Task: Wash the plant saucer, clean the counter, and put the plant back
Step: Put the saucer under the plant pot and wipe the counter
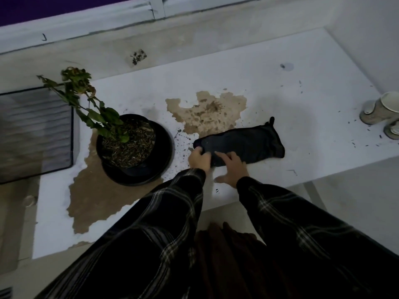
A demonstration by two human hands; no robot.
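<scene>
Presently, the person stands at a white counter (269, 87) with both plaid sleeves reaching forward. The left hand (199, 158) has its fingers curled round the near left end of a dark cloth (244, 143), gripping it. The right hand (232, 168) lies just beside it, fingers spread and straight, the fingertips pressing on the cloth's near edge while the thumb rests on the counter. The cloth lies flat, stretched to the right.

To the left of the hands sits the plant (86, 104), drooping and tilted leftward, in a black pot (129, 147) filled with coarse soil. The pot stands in a black saucer (164, 160), which rests on the counter.

Brown dirty water is spread in two patches: one puddle (205, 115) just beyond the cloth, another larger stain (92, 201) running from under the saucer toward the counter's near edge. Dark specks of soil are scattered between saucer and cloth and further right.

At the far right edge stand two pale ceramic vessels (380, 108). A metal-framed grille (34, 134) lies left of the plant.
</scene>
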